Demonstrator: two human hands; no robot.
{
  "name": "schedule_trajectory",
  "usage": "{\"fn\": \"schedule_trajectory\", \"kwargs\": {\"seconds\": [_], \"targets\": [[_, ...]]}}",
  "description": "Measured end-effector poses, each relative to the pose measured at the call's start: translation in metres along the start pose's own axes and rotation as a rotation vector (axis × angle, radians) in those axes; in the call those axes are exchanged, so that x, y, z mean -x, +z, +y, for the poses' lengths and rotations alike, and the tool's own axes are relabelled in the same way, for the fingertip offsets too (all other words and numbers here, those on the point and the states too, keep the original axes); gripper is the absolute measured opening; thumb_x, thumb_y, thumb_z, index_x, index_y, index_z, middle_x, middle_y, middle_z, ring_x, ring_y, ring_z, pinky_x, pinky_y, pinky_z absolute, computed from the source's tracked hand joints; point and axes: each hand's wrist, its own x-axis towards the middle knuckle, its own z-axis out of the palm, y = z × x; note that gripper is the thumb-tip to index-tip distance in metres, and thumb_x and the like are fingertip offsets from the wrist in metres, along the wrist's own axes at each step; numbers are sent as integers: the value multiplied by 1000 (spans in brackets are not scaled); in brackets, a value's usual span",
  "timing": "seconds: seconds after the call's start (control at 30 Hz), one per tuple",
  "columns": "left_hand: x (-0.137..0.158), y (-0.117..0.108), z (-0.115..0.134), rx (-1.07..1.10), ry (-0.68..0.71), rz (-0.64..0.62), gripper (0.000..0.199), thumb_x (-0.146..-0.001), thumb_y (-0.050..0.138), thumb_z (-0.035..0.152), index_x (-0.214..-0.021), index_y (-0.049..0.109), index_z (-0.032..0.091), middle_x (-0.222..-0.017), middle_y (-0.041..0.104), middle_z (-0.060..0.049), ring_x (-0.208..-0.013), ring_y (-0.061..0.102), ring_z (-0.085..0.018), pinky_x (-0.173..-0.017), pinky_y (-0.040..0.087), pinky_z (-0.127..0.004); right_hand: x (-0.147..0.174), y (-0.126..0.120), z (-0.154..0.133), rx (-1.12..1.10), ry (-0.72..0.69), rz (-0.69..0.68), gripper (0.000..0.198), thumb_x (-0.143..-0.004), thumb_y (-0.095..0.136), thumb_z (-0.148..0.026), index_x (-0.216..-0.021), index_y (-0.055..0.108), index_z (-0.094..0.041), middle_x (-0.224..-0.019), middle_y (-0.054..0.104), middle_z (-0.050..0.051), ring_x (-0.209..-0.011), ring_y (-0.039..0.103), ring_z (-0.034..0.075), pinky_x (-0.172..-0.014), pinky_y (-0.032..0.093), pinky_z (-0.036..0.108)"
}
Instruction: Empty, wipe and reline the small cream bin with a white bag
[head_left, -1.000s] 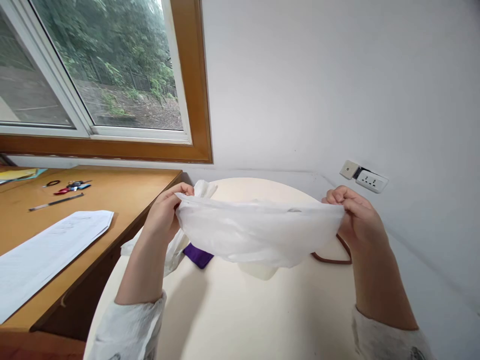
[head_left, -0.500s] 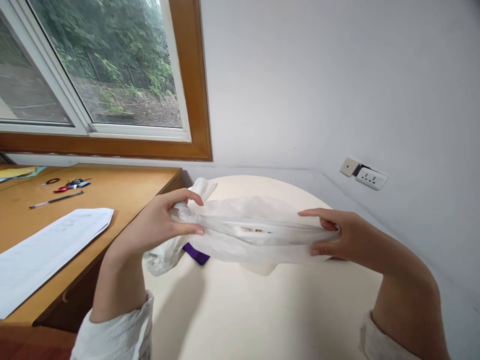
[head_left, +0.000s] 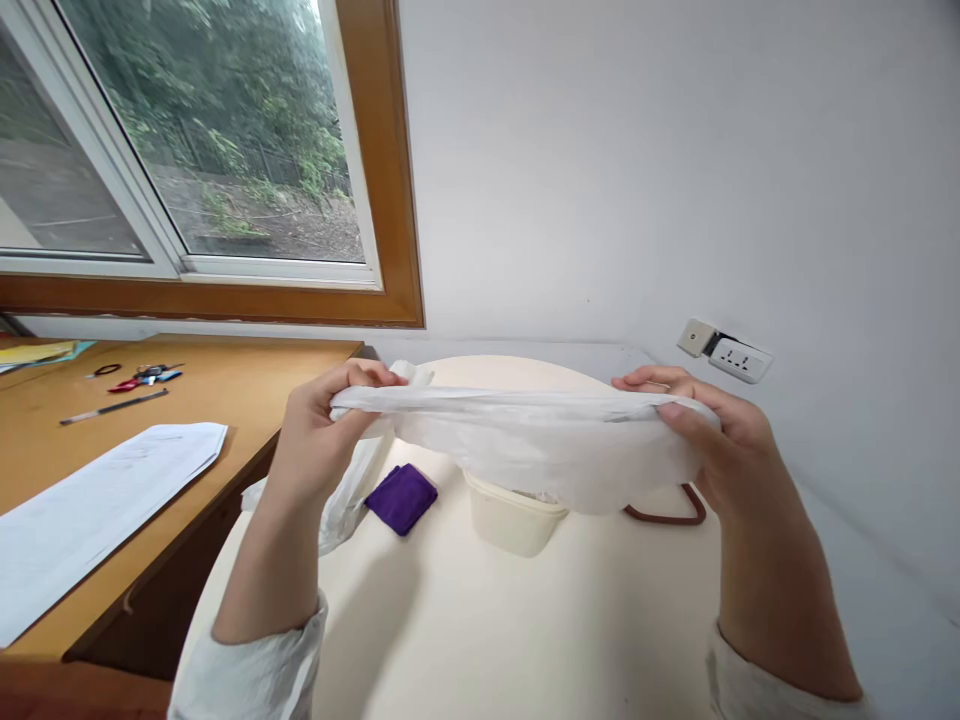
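Note:
A translucent white plastic bag point(head_left: 540, 440) is stretched sideways between my two hands, its upper edge pulled nearly straight. My left hand point(head_left: 330, 405) pinches the bag's left end between thumb and fingers. At the other end, my right hand point(head_left: 705, 420) grips the bag with the thumb on the near side. Below the bag stands a cream plastic bin point(head_left: 514, 520), its far part hidden by the film. Left of the bin lies a folded purple cloth point(head_left: 403, 498). More crumpled white plastic point(head_left: 349, 500) rests behind my left forearm.
A brown loop-shaped handle point(head_left: 667, 518) shows on the round white table point(head_left: 480, 640), right of the bin. The wooden desk at left point(head_left: 247, 385) holds papers point(head_left: 112, 510), a pen point(head_left: 112, 407) and keys point(head_left: 150, 377). A wall socket point(head_left: 740, 358) is at right.
Both hands have rolled, and the bag's gathered edge has risen, with the film now hanging below it. The bin, more of the purple cloth and the brown handle have come into view.

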Motion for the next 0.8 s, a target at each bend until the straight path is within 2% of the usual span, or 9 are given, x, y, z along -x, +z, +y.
{"fn": "schedule_trajectory", "kwargs": {"seconds": [0.03,0.1,0.2,0.27,0.37,0.47,0.63,0.7,0.8], "targets": [[0,6,-1,105,-17,1,22,-69,63,20,-58,44,18,-82,60,-1,-83,55,-18,-68,41,-26,0,4,-1,-105,46,31,25,-77,58,-29,-56,47,-19,-105,60,6,-97,57,24,-65,46,31],[0,16,-5,256,-53,-9,25,-69,63,17,-58,41,17,-80,61,-1,-76,56,-15,-63,41,-24,-1,13,-3,-240,136,96,25,-72,62,-24,-56,43,-19,-98,63,6,-86,59,22,-58,44,28],[1,29,-9,344,-115,30,25,-68,62,13,-59,39,17,-62,52,3,-54,43,-8,-49,31,-18,-3,23,-4,-300,202,161,28,-67,62,-19,-55,36,-19,-83,63,1,-64,53,13,-48,36,23],[3,35,-9,349,-151,45,20,-67,59,11,-63,41,18,-60,45,5,-50,38,-6,-46,26,-18,-4,28,-5,-286,222,138,25,-67,59,-17,-58,36,-20,-77,61,-2,-57,47,10,-46,31,21],[8,42,-6,307,-219,-29,12,-69,54,12,-71,45,20,-63,41,5,-49,36,-7,-44,25,-18,-2,34,-7,-231,227,24,15,-68,50,-12,-68,38,-22,-70,54,-4,-55,41,9,-46,29,21],[12,45,-2,240,-268,-155,6,-74,50,17,-77,47,21,-61,38,5,-48,34,-7,-43,24,-19,1,38,-8,-148,174,-83,14,-71,40,-10,-75,37,-23,-62,46,-5,-54,37,10,-48,26,22],[15,44,5,145,-240,-267,4,-76,48,24,-75,48,20,-63,40,4,-52,35,-9,-46,27,-21,8,42,-8,95,55,-268,11,-81,41,-19,-90,42,-24,-59,37,-7,-51,30,9,-49,28,22],[16,43,7,77,-220,-287,9,-76,48,27,-72,49,19,-63,43,3,-54,37,-10,-48,29,-22,10,44,-9,258,14,-349,22,-79,51,-27,-100,45,-26,-60,39,-7,-50,33,9,-48,29,22],[15,44,10,-4,-194,-303,15,-76,53,29,-66,48,18,-61,42,3,-55,37,-10,-50,30,-22,11,46,-9,489,-51,-457,39,-69,67,-33,-104,52,-29,-72,55,-4,-56,44,11,-49,32,22]]}}
